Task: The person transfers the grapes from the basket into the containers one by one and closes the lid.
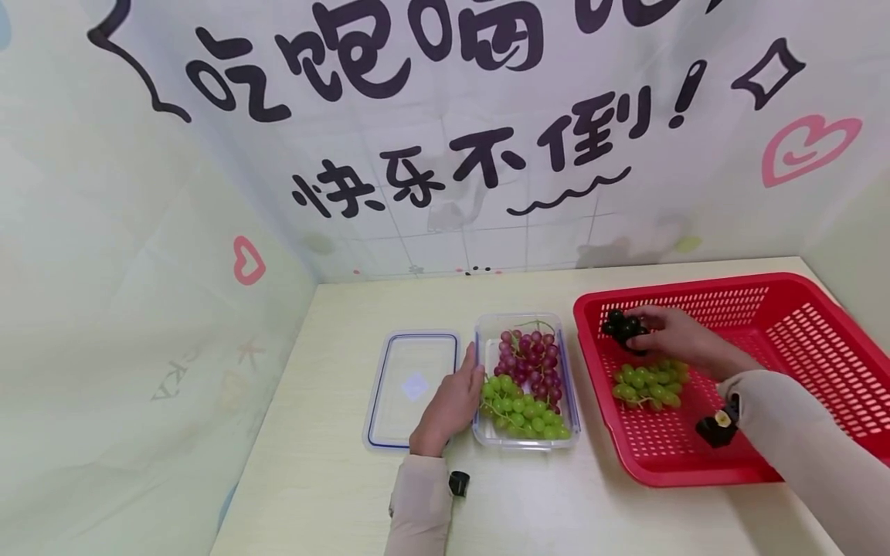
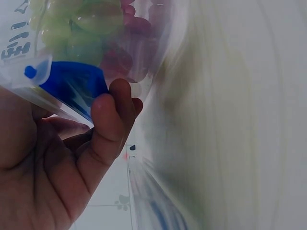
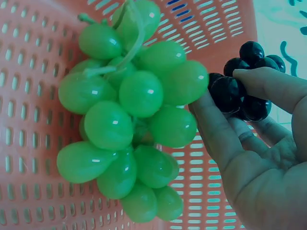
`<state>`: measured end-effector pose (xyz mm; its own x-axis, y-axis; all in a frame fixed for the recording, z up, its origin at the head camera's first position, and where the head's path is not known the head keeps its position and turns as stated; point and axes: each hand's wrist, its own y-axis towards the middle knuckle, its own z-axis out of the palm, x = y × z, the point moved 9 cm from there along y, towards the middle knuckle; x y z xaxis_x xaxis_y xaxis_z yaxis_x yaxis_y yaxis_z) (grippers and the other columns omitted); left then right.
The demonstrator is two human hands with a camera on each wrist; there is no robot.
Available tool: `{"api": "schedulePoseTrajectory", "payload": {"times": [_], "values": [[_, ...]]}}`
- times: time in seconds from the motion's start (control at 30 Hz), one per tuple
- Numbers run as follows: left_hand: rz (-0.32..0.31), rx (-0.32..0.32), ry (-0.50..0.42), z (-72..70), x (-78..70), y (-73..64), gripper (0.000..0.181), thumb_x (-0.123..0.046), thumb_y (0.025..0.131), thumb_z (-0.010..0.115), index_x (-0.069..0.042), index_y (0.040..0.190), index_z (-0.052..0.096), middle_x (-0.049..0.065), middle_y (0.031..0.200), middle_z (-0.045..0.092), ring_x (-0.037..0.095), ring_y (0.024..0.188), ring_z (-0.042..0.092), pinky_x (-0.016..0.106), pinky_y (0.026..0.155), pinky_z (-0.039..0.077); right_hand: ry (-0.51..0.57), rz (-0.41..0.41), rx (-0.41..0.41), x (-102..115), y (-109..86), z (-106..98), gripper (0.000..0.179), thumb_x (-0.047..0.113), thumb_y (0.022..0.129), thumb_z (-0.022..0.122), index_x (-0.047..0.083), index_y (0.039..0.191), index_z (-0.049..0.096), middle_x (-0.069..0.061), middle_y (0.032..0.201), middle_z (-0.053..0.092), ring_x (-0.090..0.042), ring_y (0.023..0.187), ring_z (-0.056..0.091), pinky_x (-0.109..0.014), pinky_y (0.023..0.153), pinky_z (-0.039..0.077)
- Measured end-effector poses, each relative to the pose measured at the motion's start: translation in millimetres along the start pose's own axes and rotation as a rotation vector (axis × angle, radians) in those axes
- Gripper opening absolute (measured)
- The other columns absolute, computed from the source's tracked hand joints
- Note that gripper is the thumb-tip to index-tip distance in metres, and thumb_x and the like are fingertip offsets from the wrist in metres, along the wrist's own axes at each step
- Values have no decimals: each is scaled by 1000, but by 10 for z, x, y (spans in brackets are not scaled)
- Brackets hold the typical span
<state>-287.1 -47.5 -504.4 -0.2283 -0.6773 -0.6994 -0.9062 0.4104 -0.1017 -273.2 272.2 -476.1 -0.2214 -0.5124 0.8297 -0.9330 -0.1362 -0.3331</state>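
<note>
My right hand (image 1: 670, 336) pinches a small bunch of black grapes (image 3: 228, 96) between thumb and fingers, over the left side of the red basket (image 1: 612, 448). Close beside that hand, a bunch of green grapes (image 3: 129, 110) lies in the basket. My left hand (image 1: 452, 401) rests against the left wall of a clear plastic food container (image 1: 511, 444), its fingers along the side and rim. Inside the container, a bunch of red grapes (image 1: 531, 359) lies at the back and green grapes (image 1: 524, 413) at the front. A blue part (image 2: 76, 86) of the container shows by the left fingers.
A clear lid (image 1: 399, 390) with a blue seal lies flat on the pale table (image 1: 306, 463), left of the container. The basket stands right of the container, with a narrow gap between them. A printed cloth (image 1: 431, 232) hangs behind the table and along its left side.
</note>
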Motion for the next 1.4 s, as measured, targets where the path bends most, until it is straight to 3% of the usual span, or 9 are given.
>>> {"api": "schedulePoseTrajectory", "payload": {"times": [0.2, 0.37, 0.5, 0.6, 0.83, 1.1, 1.27, 1.4], "values": [[-1, 0, 3, -2, 2, -1, 57, -32, 110, 26, -4, 159, 13, 7, 65, 47, 19, 55, 46, 43, 87, 47, 73, -2, -2, 39, -65, -2, 64, 19, 97, 64, 4, 152, 36, -30, 146, 40, -41, 123, 53, -46, 93, 53], [3, -4, 6, 1, -5, -3, 57, -31, 110, 27, -4, 159, 14, 13, 73, 55, 19, 60, 50, 43, 89, 47, 115, -18, 8, 135, -112, -3, 62, 20, 99, 61, 2, 152, 35, -29, 146, 40, -34, 118, 59, -47, 95, 52], [3, -4, 0, 18, -9, 10, 57, -31, 110, 27, -5, 159, 13, 13, 71, 55, 18, 55, 45, 42, 87, 48, 177, -36, 20, 224, -136, -14, 59, 16, 100, 60, 1, 151, 34, -30, 145, 39, -29, 109, 65, -46, 94, 52], [-1, 9, -4, 44, -9, 18, 57, -32, 110, 26, -5, 159, 12, 9, 65, 49, 19, 50, 40, 41, 84, 47, 167, -51, 0, 298, -157, -37, 58, 15, 100, 58, 1, 151, 34, -30, 143, 41, -29, 106, 66, -44, 93, 54], [-18, 8, -2, 16, -7, 7, 57, -32, 110, 27, -7, 160, 12, 6, 65, 47, 17, 51, 39, 41, 86, 47, 119, -82, -78, 502, -164, -59, 54, 16, 101, 57, 0, 149, 36, -30, 140, 45, -26, 102, 67, -37, 88, 56], [-49, 3, -3, -35, 68, -22, 57, -32, 110, 28, -8, 160, 12, 4, 61, 44, 16, 49, 38, 36, 65, 47, 178, -120, -94, 638, -118, 68, 55, 28, 100, 60, 2, 145, 41, -27, 136, 51, -22, 100, 68, -37, 88, 56], [-34, 8, -9, -14, 71, -6, 58, -33, 110, 27, -8, 160, 11, 9, 64, 49, 17, 49, 39, 37, 73, 49, 193, -118, -103, 680, -112, 133, 53, 30, 100, 60, 6, 145, 43, -26, 134, 53, -21, 98, 68, -38, 88, 56], [-22, 5, -13, 20, 45, 19, 58, -34, 110, 28, -8, 160, 13, 20, 86, 63, 18, 55, 45, 41, 84, 49, 189, -109, -99, 695, -136, 189, 50, 30, 100, 60, 11, 144, 45, -23, 133, 55, -24, 98, 68, -40, 89, 56]]}}
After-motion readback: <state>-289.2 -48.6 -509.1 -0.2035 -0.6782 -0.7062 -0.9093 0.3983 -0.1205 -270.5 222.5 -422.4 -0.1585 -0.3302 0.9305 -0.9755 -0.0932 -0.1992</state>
